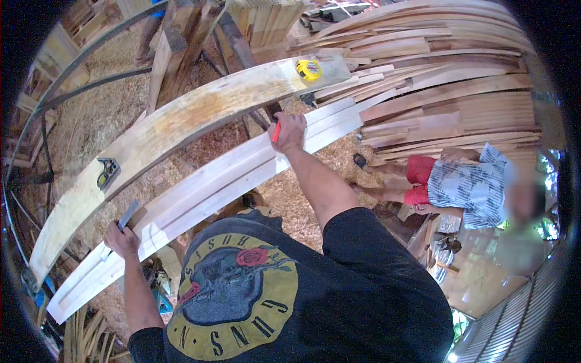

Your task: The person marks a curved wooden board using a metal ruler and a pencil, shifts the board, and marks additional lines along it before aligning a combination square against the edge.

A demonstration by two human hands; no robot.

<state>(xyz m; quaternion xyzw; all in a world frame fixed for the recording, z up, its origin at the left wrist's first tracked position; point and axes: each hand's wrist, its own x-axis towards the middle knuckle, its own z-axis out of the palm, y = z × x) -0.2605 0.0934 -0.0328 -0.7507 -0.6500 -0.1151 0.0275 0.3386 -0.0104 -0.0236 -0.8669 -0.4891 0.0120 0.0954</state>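
Two pale boards point(212, 192) lie side by side in front of me, running from lower left to upper right. My left hand point(123, 240) is closed round a metal square point(128, 215) near the boards' left part, its blade sticking up past the fingers. Farther right, my right hand point(288, 131) rests on the boards, closed on a red marker point(276, 132). Beyond them lies a wide plank point(200, 112), bearing a yellow tape measure point(308, 70) at its right end and a small black-and-yellow tool point(108, 173) toward its left.
Long stacked strips of wood point(484, 109) fill the upper right. A person point(463, 186) in a patterned shirt and red shorts stands at the right. Wood shavings point(296, 209) cover the ground. Upright timbers point(172, 66) and curved metal bars point(97, 91) stand at the upper left.
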